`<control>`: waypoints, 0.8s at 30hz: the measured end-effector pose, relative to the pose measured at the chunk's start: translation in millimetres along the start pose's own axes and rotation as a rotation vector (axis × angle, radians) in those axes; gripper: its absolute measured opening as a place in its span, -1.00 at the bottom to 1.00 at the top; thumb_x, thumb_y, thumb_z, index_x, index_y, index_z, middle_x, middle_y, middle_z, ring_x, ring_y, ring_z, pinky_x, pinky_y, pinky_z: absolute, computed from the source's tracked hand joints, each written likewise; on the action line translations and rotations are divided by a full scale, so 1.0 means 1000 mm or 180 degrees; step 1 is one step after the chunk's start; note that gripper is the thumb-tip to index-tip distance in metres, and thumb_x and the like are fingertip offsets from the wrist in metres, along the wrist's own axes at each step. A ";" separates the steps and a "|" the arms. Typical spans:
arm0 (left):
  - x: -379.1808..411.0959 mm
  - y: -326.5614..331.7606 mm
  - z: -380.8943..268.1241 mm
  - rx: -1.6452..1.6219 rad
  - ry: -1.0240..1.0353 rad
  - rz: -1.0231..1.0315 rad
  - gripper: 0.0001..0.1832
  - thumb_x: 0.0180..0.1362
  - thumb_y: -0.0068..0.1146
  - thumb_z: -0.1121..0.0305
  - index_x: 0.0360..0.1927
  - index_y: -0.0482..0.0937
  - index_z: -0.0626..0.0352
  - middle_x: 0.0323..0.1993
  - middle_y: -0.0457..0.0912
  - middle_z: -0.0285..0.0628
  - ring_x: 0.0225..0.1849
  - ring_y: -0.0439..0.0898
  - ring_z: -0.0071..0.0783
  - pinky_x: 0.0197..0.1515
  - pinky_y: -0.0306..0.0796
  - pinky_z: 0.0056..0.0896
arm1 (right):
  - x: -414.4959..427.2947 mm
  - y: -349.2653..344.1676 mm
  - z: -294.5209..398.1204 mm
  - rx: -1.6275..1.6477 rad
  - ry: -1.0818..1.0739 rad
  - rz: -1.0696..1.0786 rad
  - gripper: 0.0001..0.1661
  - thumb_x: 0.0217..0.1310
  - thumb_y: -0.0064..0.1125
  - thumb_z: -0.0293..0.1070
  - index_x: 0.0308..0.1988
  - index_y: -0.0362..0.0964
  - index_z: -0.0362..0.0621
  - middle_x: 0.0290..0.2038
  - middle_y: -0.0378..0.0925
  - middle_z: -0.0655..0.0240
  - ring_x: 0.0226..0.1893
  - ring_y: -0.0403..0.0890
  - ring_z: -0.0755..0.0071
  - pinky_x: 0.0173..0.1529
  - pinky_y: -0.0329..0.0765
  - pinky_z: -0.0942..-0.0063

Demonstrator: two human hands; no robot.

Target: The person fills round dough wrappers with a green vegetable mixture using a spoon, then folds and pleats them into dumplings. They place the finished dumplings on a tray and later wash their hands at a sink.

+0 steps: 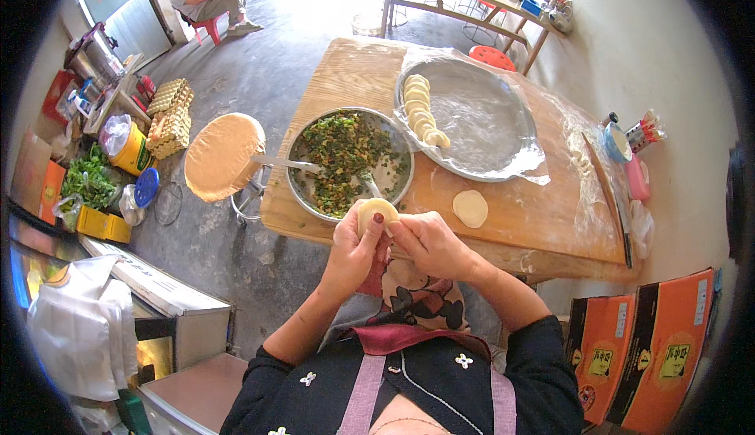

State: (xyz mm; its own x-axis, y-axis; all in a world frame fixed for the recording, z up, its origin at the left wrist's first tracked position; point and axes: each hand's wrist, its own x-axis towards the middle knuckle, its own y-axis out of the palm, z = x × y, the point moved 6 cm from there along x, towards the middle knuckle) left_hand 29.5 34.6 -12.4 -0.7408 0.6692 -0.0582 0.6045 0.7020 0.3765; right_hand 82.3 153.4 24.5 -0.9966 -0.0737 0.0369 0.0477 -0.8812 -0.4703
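Note:
Between both hands, just above the table's near edge, is a folded dough dumpling [377, 208]. My left hand [357, 246] holds it with the thumb across its face. The fingers of my right hand [427, 240] pinch its right edge. Right in front of them stands a metal bowl [407, 190] of chopped green filling [339, 152], with a flat metal utensil [283, 162] and a second handle [371, 184] in it. Round dough wrappers [470, 209] lie on the wood to the right. Beyond, a row of dumplings [419, 107] lines the left side of a plastic-lined round tray [483, 110].
The wooden table [354, 69] carries a rolling pin [601, 181] and a long knife [622, 228] at its floury right side. A stool [227, 155] stands left of it. Orange cartons [660, 352] lean at lower right. A person [209, 1] sits far off at the back left.

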 end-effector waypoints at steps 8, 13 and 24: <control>0.015 0.006 -0.030 0.1779 0.0999 -0.0128 -0.78 0.22 0.12 0.50 -0.08 0.57 0.38 -0.29 0.67 -0.08 -0.32 0.65 -0.38 -0.26 0.50 -0.31 | 0.002 -0.018 0.040 -0.1853 -0.1406 -0.1289 -0.50 0.07 0.23 -0.44 0.06 0.45 -0.25 0.08 0.51 -0.06 -0.02 0.62 -0.14 0.05 0.61 0.10; 0.021 0.030 -0.033 0.2514 0.1334 -0.0252 -0.59 0.27 -0.11 0.58 0.19 0.43 0.43 0.00 0.59 0.25 0.01 0.63 0.09 0.03 0.48 -0.17 | 0.002 -0.014 0.008 -0.1293 -0.1082 -0.1745 -0.44 0.09 0.13 -0.59 0.15 0.39 -0.28 0.13 0.47 -0.17 0.14 0.54 -0.16 0.17 0.56 0.14; 0.013 0.022 -0.023 0.1020 0.1277 -0.0153 -0.43 0.36 -0.18 0.63 0.44 0.12 0.32 0.50 0.09 0.03 0.47 0.21 -0.13 0.37 0.27 -0.17 | 0.029 -0.150 -0.078 -0.2115 -0.0023 -0.1623 -0.69 0.04 0.10 -0.59 -0.15 0.57 -0.18 -0.22 0.58 0.03 -0.17 0.62 -0.10 -0.05 0.55 0.20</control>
State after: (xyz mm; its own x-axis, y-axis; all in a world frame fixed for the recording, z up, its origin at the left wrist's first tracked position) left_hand 26.0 53.3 16.3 -0.7860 0.5323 0.3144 0.5798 0.8112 0.0762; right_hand 41.0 319.3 27.5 -0.8848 0.2544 0.3904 -0.4604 -0.3490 -0.8162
